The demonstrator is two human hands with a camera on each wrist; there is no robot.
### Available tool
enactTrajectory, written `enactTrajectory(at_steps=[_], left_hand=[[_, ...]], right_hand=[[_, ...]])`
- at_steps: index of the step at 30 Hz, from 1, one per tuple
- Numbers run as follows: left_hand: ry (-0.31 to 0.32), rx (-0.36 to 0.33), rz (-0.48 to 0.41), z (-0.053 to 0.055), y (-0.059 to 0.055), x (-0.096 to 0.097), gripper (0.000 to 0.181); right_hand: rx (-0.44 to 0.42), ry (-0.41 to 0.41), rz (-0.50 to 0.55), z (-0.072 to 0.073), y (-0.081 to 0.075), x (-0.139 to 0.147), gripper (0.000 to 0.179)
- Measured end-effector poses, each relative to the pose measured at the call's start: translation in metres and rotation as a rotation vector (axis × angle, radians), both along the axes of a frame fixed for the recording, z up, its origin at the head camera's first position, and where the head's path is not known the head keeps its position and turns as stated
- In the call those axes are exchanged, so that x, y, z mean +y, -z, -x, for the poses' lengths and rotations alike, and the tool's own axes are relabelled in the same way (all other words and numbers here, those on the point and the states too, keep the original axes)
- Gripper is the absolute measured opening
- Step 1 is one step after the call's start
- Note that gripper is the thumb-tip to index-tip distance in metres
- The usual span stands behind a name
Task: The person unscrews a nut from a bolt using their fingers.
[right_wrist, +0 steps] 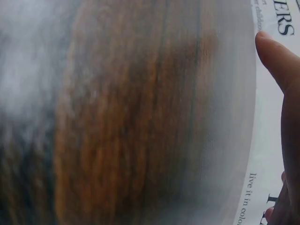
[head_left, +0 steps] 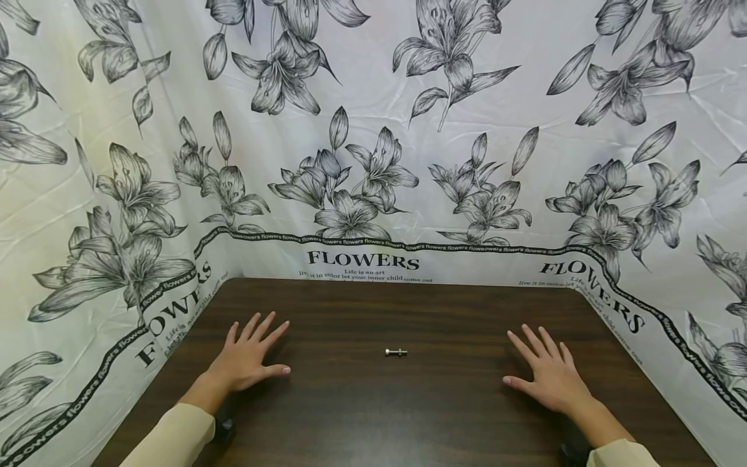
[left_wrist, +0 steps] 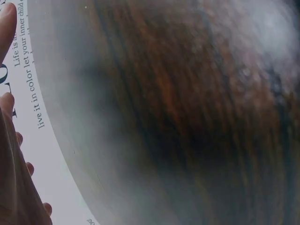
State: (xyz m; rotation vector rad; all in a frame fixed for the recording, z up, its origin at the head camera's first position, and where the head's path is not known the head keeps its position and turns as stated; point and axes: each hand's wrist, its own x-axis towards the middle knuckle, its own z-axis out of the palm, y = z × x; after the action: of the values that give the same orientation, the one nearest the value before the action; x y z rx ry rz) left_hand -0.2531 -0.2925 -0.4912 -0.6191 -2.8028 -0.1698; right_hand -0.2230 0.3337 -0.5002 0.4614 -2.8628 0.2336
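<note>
A small silvery bolt with a nut on its shank (head_left: pixel 395 352) lies on the dark wood table (head_left: pixel 373 415), midway between the two hands in the head view. To its left, my left hand (head_left: pixel 248 357) is held with fingers spread and the thumb pointing toward the bolt. My right hand (head_left: pixel 548 373) mirrors it on the other side, fingers spread, thumb pointing inward. Neither hand holds anything, and both are well apart from the bolt. In the wrist views only parts of each hand show at the outer edge, the left fingers (left_wrist: pixel 7 103) and the right thumb (right_wrist: pixel 276 58).
White cloth printed with grey lilies and lettering (head_left: pixel 362 259) hangs behind the table and along both its sides. A dark strap or device (head_left: pixel 224 429) sits at the left wrist, by the pale sleeve (head_left: pixel 175 434). Light reflects off the tabletop.
</note>
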Motion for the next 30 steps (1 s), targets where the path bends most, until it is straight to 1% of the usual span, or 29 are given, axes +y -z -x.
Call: enactTrajectory(at_steps=[3,8,13,15,21,26,30], left_hand=[[0.004,-0.014,-0.02,-0.001,-0.003,0.004,0.087],[-0.005,-0.081,-0.025,-0.002,-0.007,0.013,0.089],[0.016,-0.089,-0.044,0.0,-0.006,0.02,0.089],[0.032,-0.081,-0.059,0.0,-0.005,0.023,0.089],[0.034,-0.082,-0.083,0.002,-0.002,0.029,0.089],[0.032,-0.108,-0.12,0.001,-0.002,0.036,0.087],[0.028,-0.142,-0.156,-0.001,-0.003,0.043,0.084]], right_hand=[[0.008,-0.02,0.018,0.0,0.001,-0.002,0.091],[0.011,-0.059,0.079,0.001,0.002,-0.008,0.089],[-0.006,-0.075,0.14,0.004,0.003,-0.017,0.086],[-0.011,-0.074,0.169,0.006,0.005,-0.022,0.085],[-0.017,-0.084,0.276,0.016,0.012,-0.037,0.082],[-0.008,-0.091,0.32,0.017,0.015,-0.049,0.08],[0.006,-0.098,0.346,0.018,0.014,-0.057,0.078]])
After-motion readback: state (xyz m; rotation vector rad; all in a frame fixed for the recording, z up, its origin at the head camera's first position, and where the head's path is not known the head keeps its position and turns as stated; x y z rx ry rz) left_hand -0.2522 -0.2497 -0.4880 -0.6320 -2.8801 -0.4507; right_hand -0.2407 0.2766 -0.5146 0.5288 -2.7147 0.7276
